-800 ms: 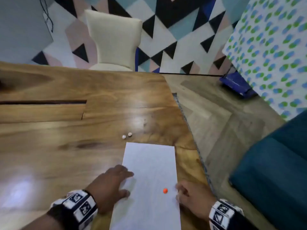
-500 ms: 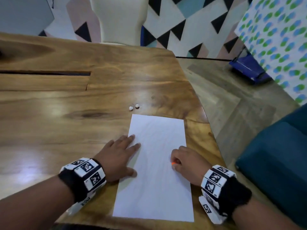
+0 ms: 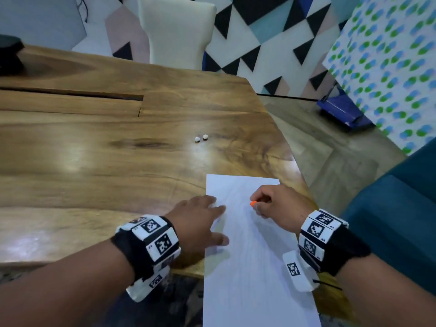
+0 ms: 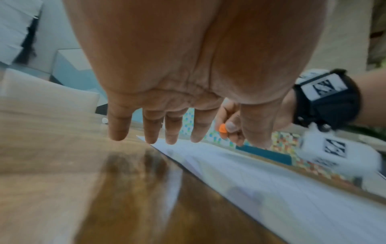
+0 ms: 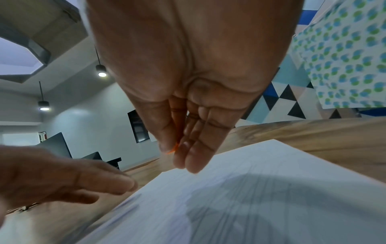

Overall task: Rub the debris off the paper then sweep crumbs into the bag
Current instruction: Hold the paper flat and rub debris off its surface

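A white sheet of paper (image 3: pixel 254 267) lies on the wooden table (image 3: pixel 94 161) near its right front corner, its near end hanging over the edge. My left hand (image 3: pixel 205 218) rests flat, fingers straight, on the paper's left edge. My right hand (image 3: pixel 266 204) hovers over the upper part of the sheet and pinches a small orange piece (image 3: pixel 253 203) between thumb and fingers. The left wrist view shows that orange piece (image 4: pixel 222 130) beyond my straight fingers (image 4: pixel 150 127). In the right wrist view it (image 5: pixel 175 148) peeks out of the pinch above the paper (image 5: pixel 261 189). Two small white crumbs (image 3: pixel 200 138) lie on the wood beyond the sheet.
A cream chair (image 3: pixel 174 31) stands at the table's far side. A dark object (image 3: pixel 9 50) sits at the far left and a long slot (image 3: pixel 70 93) cuts the tabletop. The table's right edge (image 3: pixel 292 156) drops to the floor, with a teal sofa (image 3: pixel 389 220) beyond.
The orange piece lay loose on the paper; my right hand reached it, took it in a pinch and lifted it toward the sheet's far end. My left hand stayed flat on the left edge.
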The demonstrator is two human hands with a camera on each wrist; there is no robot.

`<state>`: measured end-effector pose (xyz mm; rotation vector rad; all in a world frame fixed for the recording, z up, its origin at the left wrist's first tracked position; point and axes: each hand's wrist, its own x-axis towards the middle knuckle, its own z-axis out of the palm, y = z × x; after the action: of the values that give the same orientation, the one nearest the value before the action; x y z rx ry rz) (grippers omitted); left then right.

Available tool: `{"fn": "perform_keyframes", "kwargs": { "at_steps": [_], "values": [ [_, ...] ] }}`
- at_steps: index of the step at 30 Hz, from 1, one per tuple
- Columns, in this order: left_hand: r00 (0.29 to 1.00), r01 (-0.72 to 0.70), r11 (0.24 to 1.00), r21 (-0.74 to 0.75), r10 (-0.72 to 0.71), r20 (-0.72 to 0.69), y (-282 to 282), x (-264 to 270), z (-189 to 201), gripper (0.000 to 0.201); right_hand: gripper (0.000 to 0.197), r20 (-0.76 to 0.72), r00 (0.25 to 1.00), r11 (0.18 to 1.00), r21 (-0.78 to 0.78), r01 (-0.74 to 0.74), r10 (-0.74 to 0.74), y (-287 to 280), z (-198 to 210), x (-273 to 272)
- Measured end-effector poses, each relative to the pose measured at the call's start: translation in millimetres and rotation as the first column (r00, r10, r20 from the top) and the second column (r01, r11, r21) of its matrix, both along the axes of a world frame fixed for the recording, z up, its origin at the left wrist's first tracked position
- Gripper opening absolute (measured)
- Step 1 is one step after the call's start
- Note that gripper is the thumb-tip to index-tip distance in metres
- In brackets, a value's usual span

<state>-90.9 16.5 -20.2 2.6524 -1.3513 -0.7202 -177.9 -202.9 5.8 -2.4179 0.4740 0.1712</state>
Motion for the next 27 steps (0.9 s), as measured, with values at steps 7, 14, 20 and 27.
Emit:
{"fn": "perform_keyframes", "kwargs": {
  "at_steps": [7, 14, 20, 27],
  "values": [
    [0.99, -0.067, 0.997, 0.04, 0.061, 0.124, -28, 50, 1, 0.11, 0.005, 0.026, 0.999, 0.995, -0.099, -0.034, 0.036, -4, -6, 35],
    [0.983, 0.051, 0.991, 0.121, -0.071, 0.167, -29, 65, -25, 0.126, 0.005, -0.058, 0.991, 0.965, -0.225, -0.133, 0.123, 7, -26, 92],
    [0.988, 0.058, 0.988, 0.141, -0.078, 0.137, -27, 68, -29, 0.131, 0.007, -0.121, 0.987, 0.95, -0.282, -0.136, 0.106, 27, -30, 94],
    [0.989, 0.058, 0.988, 0.143, -0.076, 0.123, -27, 69, -31, 0.131, 0.013, -0.167, 0.971, 0.954, -0.22, -0.205, 0.17, 44, -32, 90]
  ]
}}
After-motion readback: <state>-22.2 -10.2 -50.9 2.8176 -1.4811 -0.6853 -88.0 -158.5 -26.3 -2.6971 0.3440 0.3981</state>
